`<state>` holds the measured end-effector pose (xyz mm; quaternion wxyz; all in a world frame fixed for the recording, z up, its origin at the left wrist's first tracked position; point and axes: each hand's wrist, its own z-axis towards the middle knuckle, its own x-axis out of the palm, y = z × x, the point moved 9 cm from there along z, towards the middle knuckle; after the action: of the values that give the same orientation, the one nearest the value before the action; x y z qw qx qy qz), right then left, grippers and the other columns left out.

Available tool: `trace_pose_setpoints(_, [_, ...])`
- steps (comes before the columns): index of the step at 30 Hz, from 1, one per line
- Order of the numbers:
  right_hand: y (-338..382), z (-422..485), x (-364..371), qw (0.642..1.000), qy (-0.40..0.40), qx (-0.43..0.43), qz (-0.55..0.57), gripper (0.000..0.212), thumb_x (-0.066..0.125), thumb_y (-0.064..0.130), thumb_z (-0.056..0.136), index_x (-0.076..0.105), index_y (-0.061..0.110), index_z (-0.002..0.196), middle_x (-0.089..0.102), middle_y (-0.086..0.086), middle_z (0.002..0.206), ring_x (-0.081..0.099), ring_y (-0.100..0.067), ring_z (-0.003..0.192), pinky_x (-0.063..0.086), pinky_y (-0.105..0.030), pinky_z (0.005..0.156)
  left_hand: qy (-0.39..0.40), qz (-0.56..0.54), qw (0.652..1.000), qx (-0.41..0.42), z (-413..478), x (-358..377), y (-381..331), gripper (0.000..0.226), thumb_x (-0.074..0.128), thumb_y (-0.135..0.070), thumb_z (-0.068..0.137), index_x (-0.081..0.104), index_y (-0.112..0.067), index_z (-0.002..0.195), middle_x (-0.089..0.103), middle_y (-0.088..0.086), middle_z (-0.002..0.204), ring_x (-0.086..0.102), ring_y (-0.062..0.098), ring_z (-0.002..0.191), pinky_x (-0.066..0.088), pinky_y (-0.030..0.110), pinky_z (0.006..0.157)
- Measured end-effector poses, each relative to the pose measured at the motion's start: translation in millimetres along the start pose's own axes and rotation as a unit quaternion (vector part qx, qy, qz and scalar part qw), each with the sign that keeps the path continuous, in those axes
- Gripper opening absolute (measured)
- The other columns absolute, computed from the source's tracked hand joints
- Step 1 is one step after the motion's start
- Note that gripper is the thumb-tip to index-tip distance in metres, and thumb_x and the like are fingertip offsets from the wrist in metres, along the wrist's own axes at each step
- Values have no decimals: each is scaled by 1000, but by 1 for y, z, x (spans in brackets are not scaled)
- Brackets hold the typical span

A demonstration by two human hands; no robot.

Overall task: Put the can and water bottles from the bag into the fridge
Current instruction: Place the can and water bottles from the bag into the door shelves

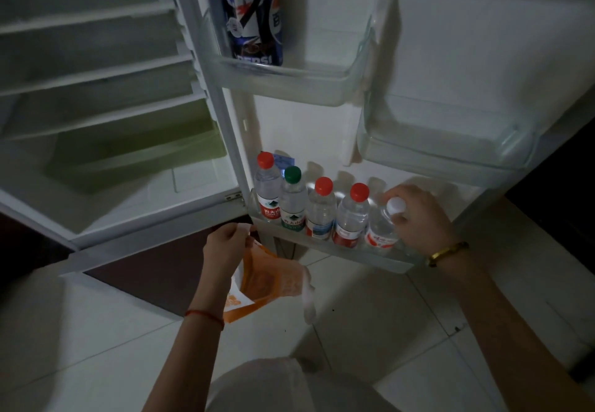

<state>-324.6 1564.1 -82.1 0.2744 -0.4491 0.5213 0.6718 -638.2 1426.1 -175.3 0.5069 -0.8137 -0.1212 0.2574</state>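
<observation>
A blue Pepsi can (252,15) stands in the upper door shelf (289,81) of the open fridge. Several water bottles stand in a row in the bottom door shelf (338,249): three with red caps (323,208) and one with a green cap (292,200). My right hand (417,215) grips a white-capped bottle (381,229) at the right end of that row, inside the shelf. My left hand (227,247) holds the top edge of an orange and white plastic bag (267,282), which hangs limp below it.
The fridge interior (106,96) at left has bare white shelves and a greenish drawer. A second clear door bin (450,150) juts out at right. Pale tiled floor lies below, with my knee (267,386) at the bottom.
</observation>
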Motion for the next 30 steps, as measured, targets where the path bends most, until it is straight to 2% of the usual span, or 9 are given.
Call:
trace_pose_setpoints(3, [24,-10,-6,998,-36,-47,-24,34,65,3,78,60,9,111,57,-12,117,50,-32,113,39,-38,98,-10,-29,999,-14,3,-13,21,34,55,-48,79,77,-25,92,74,14,92,70,40,93,55,60,89])
trace_pose_setpoints(5, [47,-18,-7,995,-52,-84,0,32,63,6,82,60,9,115,57,-10,122,48,-28,118,38,-36,101,-32,-48,998,-27,-9,-22,13,28,56,-37,88,76,-19,96,73,15,95,70,35,94,57,54,89])
trace_pose_setpoints(8, [74,-30,3,992,-48,-110,43,26,59,10,88,61,11,113,61,-8,115,53,-23,110,41,-26,89,-76,-40,996,-28,-13,-41,13,23,50,-15,98,72,-8,98,69,10,90,65,21,83,52,29,70])
trace_pose_setpoints(9, [81,-32,9,991,-40,-116,57,24,59,11,89,61,13,113,62,-7,113,54,-20,107,39,-22,85,-89,-38,995,-26,-14,-48,14,22,50,-14,99,71,-10,96,68,8,88,64,19,80,50,26,67])
trace_pose_setpoints(12, [97,-35,34,988,-2,-125,95,24,58,13,90,61,15,114,63,-2,113,55,-13,103,39,-14,82,-117,-43,992,-24,-17,-69,24,19,54,-15,97,71,-14,89,68,5,84,62,17,78,49,28,70])
trace_pose_setpoints(17, [122,-41,70,984,21,-147,103,21,58,11,90,62,15,110,65,-2,109,58,-14,102,51,-29,88,-158,-11,986,-48,-15,-112,53,19,55,-21,98,72,-14,95,69,9,86,64,26,82,54,43,80])
trace_pose_setpoints(21, [149,-46,97,980,36,-161,115,19,59,8,88,65,13,106,67,-2,105,60,-13,99,41,-17,85,-175,16,982,-71,-9,-150,82,22,54,-25,99,71,-11,95,68,12,85,63,24,76,52,32,69])
trace_pose_setpoints(25, [187,-50,118,977,35,-175,118,19,60,10,88,65,13,106,67,-2,103,59,-15,100,42,-22,88,-184,55,977,-95,-2,-192,110,24,55,-23,97,69,-6,88,66,17,85,61,28,80,48,30,69])
trace_pose_setpoints(30, [240,-53,146,974,39,-190,115,17,58,16,89,65,15,105,66,0,100,58,-17,100,49,-31,87,-181,93,971,-124,7,-243,149,27,57,-22,96,73,-1,101,70,19,98,65,34,97,51,40,87])
